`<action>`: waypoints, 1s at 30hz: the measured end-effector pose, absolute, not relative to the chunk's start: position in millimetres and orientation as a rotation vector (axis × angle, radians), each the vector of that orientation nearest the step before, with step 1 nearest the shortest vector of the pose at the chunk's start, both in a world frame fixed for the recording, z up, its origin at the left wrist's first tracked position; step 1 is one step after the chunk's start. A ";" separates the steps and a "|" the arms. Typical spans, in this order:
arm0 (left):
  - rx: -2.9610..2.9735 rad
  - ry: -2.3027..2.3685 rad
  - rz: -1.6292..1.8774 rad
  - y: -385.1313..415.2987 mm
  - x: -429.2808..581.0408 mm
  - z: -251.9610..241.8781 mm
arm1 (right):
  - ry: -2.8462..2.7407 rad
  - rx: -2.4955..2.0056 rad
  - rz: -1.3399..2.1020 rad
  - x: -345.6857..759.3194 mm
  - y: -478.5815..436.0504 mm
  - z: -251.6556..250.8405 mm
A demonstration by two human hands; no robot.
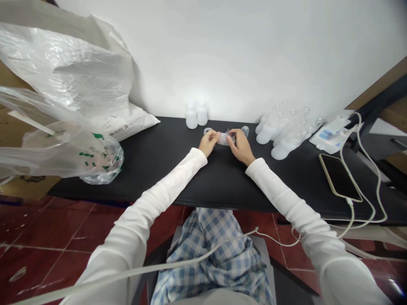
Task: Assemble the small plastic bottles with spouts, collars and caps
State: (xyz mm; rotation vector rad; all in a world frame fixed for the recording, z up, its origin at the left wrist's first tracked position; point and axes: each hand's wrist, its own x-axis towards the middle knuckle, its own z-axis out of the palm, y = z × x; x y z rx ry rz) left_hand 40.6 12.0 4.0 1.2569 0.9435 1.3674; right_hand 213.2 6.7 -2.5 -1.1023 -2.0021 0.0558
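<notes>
Clear plastic bottle (224,138) is held above the black desk (152,178), its long axis lying roughly side to side between the left hand (208,143) and right hand (241,147), neither visibly nearer. It is gripped from both ends: the left fingers (213,134) are closed in a pinch on one end, and the right fingers (231,134) are curled over the other. A small clear ring (207,131) is seen just beyond the left fingers.

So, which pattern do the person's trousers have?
Blue-and-white check; the trousers show best in the head view.
</notes>
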 end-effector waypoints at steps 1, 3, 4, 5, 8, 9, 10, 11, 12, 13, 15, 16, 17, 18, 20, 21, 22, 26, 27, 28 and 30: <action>1.283 0.934 1.384 10.7 40.7 5.1 | -1.993 -1.174 0.079 212.8 7.6 -3.3; 1.308 0.948 1.421 8.9 39.6 7.6 | -2.030 -1.251 0.174 211.9 9.3 -4.9; 1.310 0.965 1.433 8.4 38.8 8.7 | -2.051 -1.257 0.223 211.3 10.0 -5.6; 1.308 0.983 1.438 8.3 38.0 9.7 | -2.063 -1.251 0.253 210.6 10.6 -6.2; 1.287 0.997 1.439 10.0 36.3 10.9 | -2.084 -1.190 0.163 208.5 11.1 -6.6; 1.268 0.991 1.449 11.4 35.8 10.5 | -2.104 -1.150 0.100 207.9 10.7 -5.9; 1.242 0.989 1.459 13.2 35.2 9.8 | -2.139 -1.093 0.038 207.5 9.9 -4.8; 1.205 0.995 1.465 15.6 34.2 8.8 | -2.188 -1.022 -0.022 207.3 8.7 -3.3; 1.159 1.018 1.464 18.3 32.8 7.6 | -2.244 -0.947 -0.080 207.4 7.2 -1.5; 1.109 1.057 1.454 21.3 30.7 6.4 | -2.299 -0.877 -0.136 207.9 5.7 0.4; 1.008 1.168 1.421 27.7 24.9 4.2 | -2.364 -0.801 -0.233 211.0 3.4 4.0; 0.970 1.215 1.415 30.7 21.6 3.3 | -2.361 -0.803 -0.266 213.9 3.2 5.5; 0.941 1.242 1.423 33.4 18.4 2.6 | -2.333 -0.829 -0.284 217.8 3.9 6.7; 0.923 1.248 1.442 35.6 15.5 2.0 | -2.281 -0.872 -0.289 222.5 5.6 7.7; 0.900 1.225 1.495 38.5 11.8 0.8 | -2.117 -0.976 -0.275 234.1 11.5 9.0; 0.896 1.210 1.515 39.2 11.0 0.2 | -2.025 -1.014 -0.262 240.4 15.3 9.3; 0.895 1.199 1.527 39.6 10.9 -0.4 | -1.941 -1.037 -0.249 246.6 19.2 9.4; 0.908 1.190 1.520 39.5 12.7 -2.5 | -1.769 -1.092 -0.210 265.7 32.0 7.4; 0.911 1.193 1.518 39.5 13.1 -2.9 | -1.761 -1.106 -0.202 268.2 34.0 6.4; 0.914 1.197 1.518 39.5 13.4 -3.2 | -1.758 -1.120 -0.196 269.7 35.7 5.2; 0.922 1.209 1.519 39.5 13.8 -3.4 | -1.759 -1.149 -0.192 270.8 38.7 1.9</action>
